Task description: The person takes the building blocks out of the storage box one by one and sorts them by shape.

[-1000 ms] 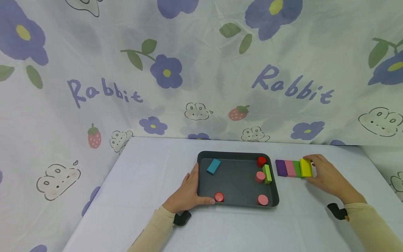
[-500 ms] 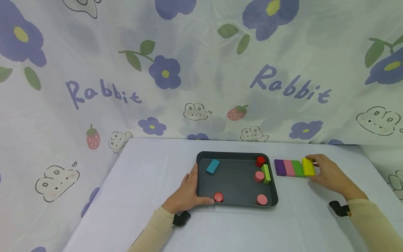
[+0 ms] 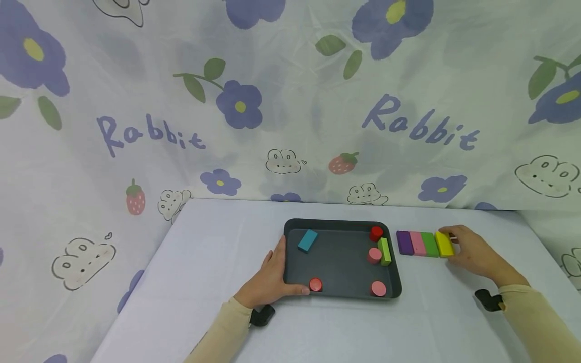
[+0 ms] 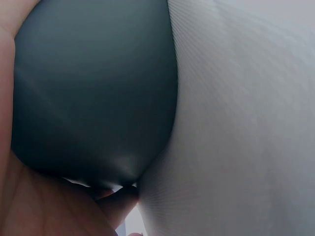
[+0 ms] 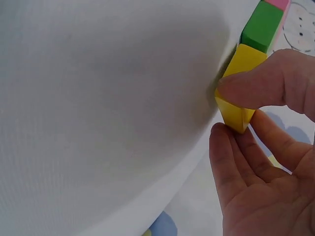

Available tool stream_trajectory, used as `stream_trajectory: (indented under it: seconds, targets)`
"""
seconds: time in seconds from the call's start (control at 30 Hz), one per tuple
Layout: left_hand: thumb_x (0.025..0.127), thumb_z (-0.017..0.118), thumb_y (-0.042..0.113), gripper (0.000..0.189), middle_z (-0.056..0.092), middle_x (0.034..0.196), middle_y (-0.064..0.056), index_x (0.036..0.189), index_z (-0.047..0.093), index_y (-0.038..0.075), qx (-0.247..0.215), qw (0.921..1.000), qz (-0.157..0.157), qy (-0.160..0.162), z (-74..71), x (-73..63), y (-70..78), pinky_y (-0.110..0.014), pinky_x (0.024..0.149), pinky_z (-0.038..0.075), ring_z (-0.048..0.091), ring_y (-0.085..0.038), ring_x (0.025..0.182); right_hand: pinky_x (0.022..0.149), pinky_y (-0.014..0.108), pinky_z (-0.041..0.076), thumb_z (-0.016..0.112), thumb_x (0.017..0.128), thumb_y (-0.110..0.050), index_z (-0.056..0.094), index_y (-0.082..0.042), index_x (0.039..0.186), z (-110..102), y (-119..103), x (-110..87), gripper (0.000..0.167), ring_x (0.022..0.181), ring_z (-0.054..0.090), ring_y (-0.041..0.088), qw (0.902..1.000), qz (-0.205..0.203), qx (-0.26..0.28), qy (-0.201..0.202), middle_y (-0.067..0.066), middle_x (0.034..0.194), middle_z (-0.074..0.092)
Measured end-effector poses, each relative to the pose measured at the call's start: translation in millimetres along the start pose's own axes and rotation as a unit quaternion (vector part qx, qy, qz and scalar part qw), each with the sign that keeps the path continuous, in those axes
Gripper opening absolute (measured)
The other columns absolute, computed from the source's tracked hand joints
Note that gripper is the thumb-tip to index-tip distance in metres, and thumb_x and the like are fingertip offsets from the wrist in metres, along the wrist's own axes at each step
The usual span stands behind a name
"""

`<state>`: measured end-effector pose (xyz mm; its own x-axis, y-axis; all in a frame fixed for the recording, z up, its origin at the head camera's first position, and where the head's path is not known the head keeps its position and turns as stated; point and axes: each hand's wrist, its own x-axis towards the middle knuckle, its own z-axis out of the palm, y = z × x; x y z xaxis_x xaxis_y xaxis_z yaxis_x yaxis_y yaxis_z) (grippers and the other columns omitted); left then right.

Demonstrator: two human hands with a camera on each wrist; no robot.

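Observation:
In the head view my right hand point(image 3: 471, 253) pinches a yellow block point(image 3: 444, 244) at the right end of a row. The right wrist view shows the thumb on one side of the yellow block point(image 5: 242, 60) and fingers on the other; it sits right beside the green block point(image 5: 262, 25). My left hand point(image 3: 268, 280) rests against the near left corner of a dark grey tray point(image 3: 336, 295), its fingers straight along the left side and the thumb along the front edge. The left wrist view shows the tray's outer wall point(image 4: 98, 98) against the palm.
Left of the yellow block lie a green block point(image 3: 429, 244), a pink block point(image 3: 417, 243) and a purple block point(image 3: 405, 243). The tray holds a blue block point(image 3: 307, 240), a light green block point(image 3: 385, 251) and several red and pink cylinders point(image 3: 374, 255). A patterned curtain point(image 3: 290, 101) stands behind.
My right hand has shifted the yellow block slightly right and lowered it to the table beside the green block, now more fully in view. The left hand and tray have stayed still.

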<state>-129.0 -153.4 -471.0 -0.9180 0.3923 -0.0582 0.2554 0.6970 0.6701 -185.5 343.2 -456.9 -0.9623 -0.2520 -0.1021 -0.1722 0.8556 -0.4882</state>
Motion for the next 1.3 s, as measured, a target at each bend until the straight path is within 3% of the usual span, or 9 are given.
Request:
stream_trajectory:
  seconds: [0.83,1.3]
  targets:
    - [0.076,0.078,0.065,0.137,-0.003,0.168,-0.014,0.159,-0.008,-0.001,-0.003,1.0000,0.006,-0.006,-1.5,-2.8,1.7,-0.052,0.123,0.002,0.005,-0.024,0.154,0.094,0.066,0.046,0.078,0.075,0.000,0.047,0.015,0.135,4.5,0.2,0.7,0.069,0.113,0.050,0.053,0.9998,-0.012,-0.017,-0.004,0.038,0.132,0.047]
    - [0.077,0.078,0.064,0.136,-0.004,0.168,-0.013,0.159,-0.009,0.000,0.001,1.0000,0.005,-0.008,-2.0,-3.7,0.2,-0.051,0.123,0.001,0.004,-0.023,0.154,0.091,0.067,0.047,0.076,0.077,-0.002,0.036,0.013,0.145,-2.0,-2.3,-5.1,0.080,0.114,0.050,0.056,0.9999,-0.013,-0.010,0.001,0.040,0.135,0.041]
